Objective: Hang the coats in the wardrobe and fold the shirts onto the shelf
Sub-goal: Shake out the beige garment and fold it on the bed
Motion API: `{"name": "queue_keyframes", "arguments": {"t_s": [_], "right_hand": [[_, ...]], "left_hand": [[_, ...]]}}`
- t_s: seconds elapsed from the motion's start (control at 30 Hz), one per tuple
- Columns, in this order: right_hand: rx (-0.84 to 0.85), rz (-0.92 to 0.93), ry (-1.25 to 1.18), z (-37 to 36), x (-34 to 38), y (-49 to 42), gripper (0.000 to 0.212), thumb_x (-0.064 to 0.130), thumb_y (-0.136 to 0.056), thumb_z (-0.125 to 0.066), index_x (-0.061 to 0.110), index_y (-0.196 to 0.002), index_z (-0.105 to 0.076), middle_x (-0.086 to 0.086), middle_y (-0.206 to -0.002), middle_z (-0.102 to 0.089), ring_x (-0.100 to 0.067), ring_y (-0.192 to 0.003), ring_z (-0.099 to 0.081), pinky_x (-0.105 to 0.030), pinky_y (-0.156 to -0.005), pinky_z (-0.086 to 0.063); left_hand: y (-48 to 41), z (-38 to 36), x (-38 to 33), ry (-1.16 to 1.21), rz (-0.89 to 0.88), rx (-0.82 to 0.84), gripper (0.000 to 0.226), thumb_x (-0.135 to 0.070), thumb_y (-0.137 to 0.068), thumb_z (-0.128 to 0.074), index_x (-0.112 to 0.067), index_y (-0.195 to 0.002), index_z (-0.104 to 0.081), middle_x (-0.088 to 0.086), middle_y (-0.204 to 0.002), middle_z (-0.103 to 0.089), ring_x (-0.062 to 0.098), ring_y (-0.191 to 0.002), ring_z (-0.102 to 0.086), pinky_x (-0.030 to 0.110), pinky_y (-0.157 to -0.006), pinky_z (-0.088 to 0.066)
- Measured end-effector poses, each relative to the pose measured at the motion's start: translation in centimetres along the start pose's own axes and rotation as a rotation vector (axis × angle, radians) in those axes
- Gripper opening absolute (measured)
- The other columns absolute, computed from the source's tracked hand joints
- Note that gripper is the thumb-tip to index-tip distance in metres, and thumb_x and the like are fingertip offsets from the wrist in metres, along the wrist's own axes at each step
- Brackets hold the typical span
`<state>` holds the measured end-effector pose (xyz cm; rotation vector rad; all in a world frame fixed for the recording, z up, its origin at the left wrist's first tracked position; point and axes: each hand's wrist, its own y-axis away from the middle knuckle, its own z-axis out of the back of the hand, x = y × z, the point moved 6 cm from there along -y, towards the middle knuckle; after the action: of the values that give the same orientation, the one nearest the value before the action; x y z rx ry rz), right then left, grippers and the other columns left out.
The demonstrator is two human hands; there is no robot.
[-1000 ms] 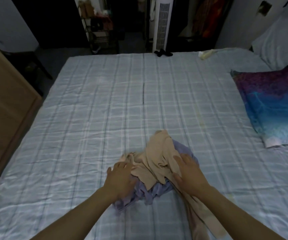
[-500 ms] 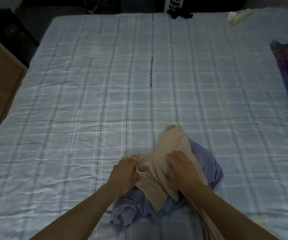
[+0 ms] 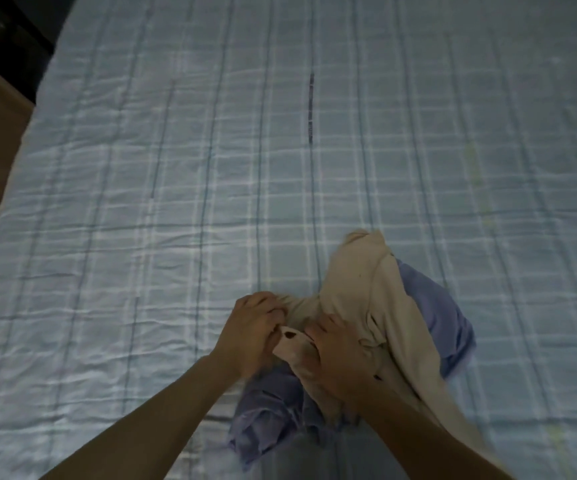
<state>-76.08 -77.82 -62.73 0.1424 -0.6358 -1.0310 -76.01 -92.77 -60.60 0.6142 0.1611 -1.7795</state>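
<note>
Clutching beige shirt, hands close together atop lilac shirt; checked bedspread beneath.

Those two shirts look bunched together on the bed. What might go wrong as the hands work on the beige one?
The beige shirt lies crumpled over the purple shirt, so lifting it may drag the purple one along. The left hand and right hand hold it close together, so it could come up twisted and fold unevenly.

beige shirt: soft matt cloth | lilac garment: thin cloth | bedspread: crinkled checked cotton
</note>
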Motion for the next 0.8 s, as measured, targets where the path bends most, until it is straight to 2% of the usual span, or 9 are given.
{"name": "queue_keyframes", "arguments": {"t_s": [0.13,0.2,0.27,0.33,0.4,0.5,0.6,0.73,0.8], "right_hand": [[-0.058,-0.05,-0.138,2.7,0.8,0.5,0.052,0.048,-0.088,-0.03,0.01,-0.1,-0.064,-0.009,-0.101,-0.064,-0.027,-0.099,-0.056,-0.039,-0.089,-0.041],[-0.134,-0.091,-0.24,4.6,0.9,1.2,0.024,0.035,-0.096,-0.042,0.018,-0.096,-0.059,-0.004,-0.089,-0.063,-0.024,-0.084,-0.058,-0.036,-0.076,-0.047],[-0.189,-0.118,-0.297,6.8,0.9,2.1,0.01,0.033,-0.097,-0.046,0.028,-0.09,-0.051,0.007,-0.077,-0.057,-0.014,-0.07,-0.053,-0.023,-0.061,-0.041],[-0.209,-0.141,-0.313,9.3,1.0,3.4,0.008,0.035,-0.097,-0.048,0.033,-0.089,-0.049,0.011,-0.076,-0.055,-0.01,-0.069,-0.051,-0.022,-0.061,-0.04],[-0.255,-0.121,-0.271,12.0,1.4,4.8,0.008,0.033,-0.096,-0.051,0.032,-0.088,-0.052,0.01,-0.077,-0.056,-0.009,-0.07,-0.051,-0.025,-0.064,-0.042],[-0.341,-0.132,-0.325,15.9,2.0,7.2,0.016,0.023,-0.094,-0.054,0.019,-0.079,-0.055,0.005,-0.068,-0.051,-0.006,-0.061,-0.042,-0.028,-0.059,-0.035],[-0.4,-0.038,-0.322,20.0,3.7,10.5,0.022,0.008,-0.088,-0.058,0.011,-0.068,-0.049,0.001,-0.062,-0.046,-0.009,-0.057,-0.041,-0.029,-0.061,-0.03],[-0.524,0.066,-0.235,25.4,5.7,15.4,0.01,0.008,-0.087,-0.06,0.008,-0.076,-0.062,-0.004,-0.068,-0.063,-0.024,-0.065,-0.058,-0.04,-0.061,-0.045],[-0.603,0.115,-0.216,27.8,6.9,17.8,0.009,0.006,-0.085,-0.061,0.011,-0.078,-0.063,-0.001,-0.067,-0.062,-0.022,-0.064,-0.058,-0.039,-0.059,-0.046]], "left_hand": [[0.2,3.5,-1.4,0.004,-0.078,-0.082,0.009,-0.011,-0.085,-0.064,-0.01,-0.092,-0.069,0.005,-0.106,-0.069,0.026,-0.118,-0.057,0.039,-0.103,-0.037],[0.3,5.4,-2.3,0.013,-0.078,-0.118,0.003,-0.011,-0.086,-0.063,-0.01,-0.089,-0.064,0.005,-0.091,-0.066,0.027,-0.096,-0.061,0.028,-0.094,-0.032],[0.4,7.4,-3.4,0.006,-0.083,-0.12,0.004,-0.012,-0.09,-0.058,-0.011,-0.087,-0.058,0.003,-0.077,-0.06,0.025,-0.077,-0.056,0.027,-0.089,-0.032],[0.9,9.4,-4.5,-0.002,-0.094,-0.125,0.006,-0.013,-0.093,-0.055,-0.01,-0.089,-0.058,0.0,-0.071,-0.059,0.02,-0.069,-0.053,0.033,-0.092,-0.04],[1.6,11.5,-5.5,0.009,-0.077,-0.143,0.007,-0.017,-0.095,-0.054,-0.011,-0.093,-0.058,-0.001,-0.071,-0.059,0.017,-0.066,-0.052,0.035,-0.078,-0.048],[3.1,14.7,-7.7,0.009,-0.09,-0.177,0.007,-0.022,-0.097,-0.054,-0.015,-0.096,-0.055,-0.005,-0.069,-0.059,0.014,-0.06,-0.052,0.03,-0.057,-0.044],[4.9,17.8,-10.2,-0.03,-0.123,-0.207,0.008,-0.024,-0.096,-0.057,-0.017,-0.099,-0.054,-0.006,-0.067,-0.058,0.014,-0.059,-0.051,0.031,-0.055,-0.043],[7.5,21.5,-13.2,0.06,-0.124,-0.085,0.028,-0.044,-0.084,-0.073,-0.026,-0.092,-0.054,-0.007,-0.062,-0.055,0.009,-0.055,-0.051,0.025,-0.053,-0.043],[8.8,22.7,-14.6,-0.011,-0.115,-0.023,0.031,-0.042,-0.075,-0.08,-0.026,-0.083,-0.055,-0.007,-0.063,-0.055,0.008,-0.057,-0.052,0.026,-0.054,-0.043]]}}
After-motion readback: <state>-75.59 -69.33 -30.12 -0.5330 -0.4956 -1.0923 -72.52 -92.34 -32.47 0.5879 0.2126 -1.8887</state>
